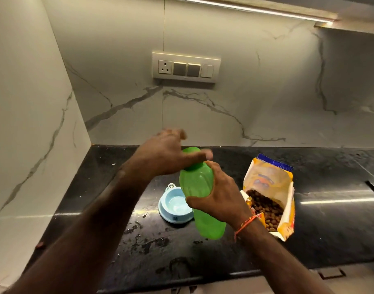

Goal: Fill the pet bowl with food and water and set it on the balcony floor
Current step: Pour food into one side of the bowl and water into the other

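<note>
Your right hand (pixel 221 198) was wrapped around the middle of the green bottle (pixel 203 194), holding it tilted above the black counter (pixel 122 247). Your left hand (pixel 167 153) was over the bottle's green cap (pixel 191 152), fingers spread and blurred; whether they gripped the cap, you could not tell. The light blue pet bowl (pixel 173 204) sat on the counter just behind the bottle, with no food in it. To the right stood the opened yellow food bag (pixel 268 194), brown kibble (pixel 266 209) showing inside.
</note>
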